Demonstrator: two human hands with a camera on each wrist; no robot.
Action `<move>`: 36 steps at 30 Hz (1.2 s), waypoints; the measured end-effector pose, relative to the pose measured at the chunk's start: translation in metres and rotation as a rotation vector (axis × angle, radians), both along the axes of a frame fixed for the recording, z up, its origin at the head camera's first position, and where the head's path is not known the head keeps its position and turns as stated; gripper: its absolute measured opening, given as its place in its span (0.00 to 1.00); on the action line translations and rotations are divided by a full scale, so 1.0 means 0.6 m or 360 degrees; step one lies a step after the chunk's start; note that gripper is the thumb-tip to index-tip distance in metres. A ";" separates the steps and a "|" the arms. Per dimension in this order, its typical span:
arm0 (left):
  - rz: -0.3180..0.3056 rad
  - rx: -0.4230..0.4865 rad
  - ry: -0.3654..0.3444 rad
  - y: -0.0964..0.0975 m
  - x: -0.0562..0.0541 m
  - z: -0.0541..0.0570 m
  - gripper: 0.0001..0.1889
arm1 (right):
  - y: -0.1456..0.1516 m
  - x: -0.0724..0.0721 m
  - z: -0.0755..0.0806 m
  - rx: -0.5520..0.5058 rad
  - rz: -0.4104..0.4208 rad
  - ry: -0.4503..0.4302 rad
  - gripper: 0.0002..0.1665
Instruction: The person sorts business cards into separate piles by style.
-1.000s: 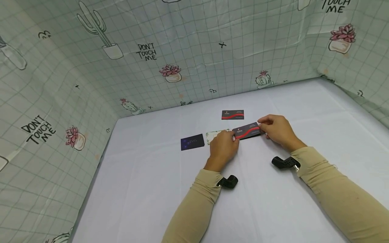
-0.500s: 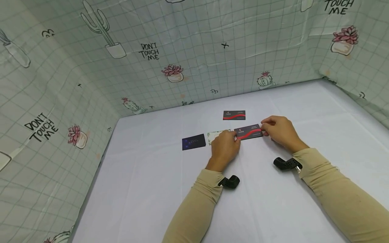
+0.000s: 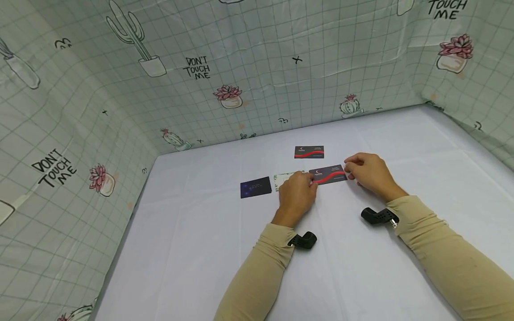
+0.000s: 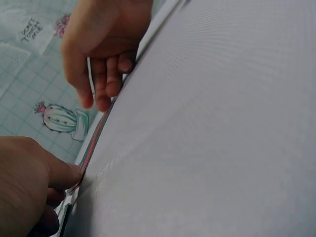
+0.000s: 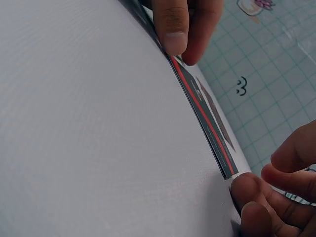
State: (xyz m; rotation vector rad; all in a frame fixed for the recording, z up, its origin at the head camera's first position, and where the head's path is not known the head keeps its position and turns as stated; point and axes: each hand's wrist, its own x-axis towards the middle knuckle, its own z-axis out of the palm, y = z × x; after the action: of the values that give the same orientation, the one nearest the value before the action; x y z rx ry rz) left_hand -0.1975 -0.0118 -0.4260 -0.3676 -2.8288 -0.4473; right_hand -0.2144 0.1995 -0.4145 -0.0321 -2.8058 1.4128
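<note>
A dark business card with a red wave (image 3: 331, 174) lies on the white table in the head view. My left hand (image 3: 297, 195) holds its left end, thumb and forefinger at the short edge. That thumb (image 5: 174, 37) bears on the card's near corner in the right wrist view. Beside the card's right end my right hand (image 3: 371, 174) rests with loosely bent fingers, the tips just off the edge. Partly under the left hand is a white card with green leaves (image 3: 279, 180). A dark blue card (image 3: 255, 187) lies further left.
Another dark card with a red wave (image 3: 309, 152) lies farther back on the table (image 3: 192, 240). Behind it rises a cloth wall (image 3: 261, 80) printed with cacti. Each wrist carries a black camera, such as the left wrist camera (image 3: 306, 240).
The red-wave card's right end has come down, and the card lies flatter than a second ago. The right fingers have parted slightly from its edge. The left hand stays at its left end.
</note>
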 end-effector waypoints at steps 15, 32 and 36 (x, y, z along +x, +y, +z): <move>-0.0043 0.0268 -0.0128 -0.029 -0.024 0.027 0.08 | 0.014 -0.048 -0.005 -0.0159 0.0016 -0.0125 0.20; 0.0043 0.0128 -0.0280 -0.054 -0.085 0.061 0.12 | -0.012 -0.121 0.012 -0.0125 0.0106 -0.0122 0.19; 0.0103 0.0084 -0.0420 -0.055 -0.095 0.066 0.14 | -0.019 -0.137 0.011 -0.0055 0.0151 -0.0110 0.20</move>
State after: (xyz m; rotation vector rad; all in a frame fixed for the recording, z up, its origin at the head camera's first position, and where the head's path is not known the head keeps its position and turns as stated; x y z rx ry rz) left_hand -0.2544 -0.0447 -0.3865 -0.2194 -3.0645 -0.5959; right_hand -0.2966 0.1882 -0.4077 0.0541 -2.8742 1.5086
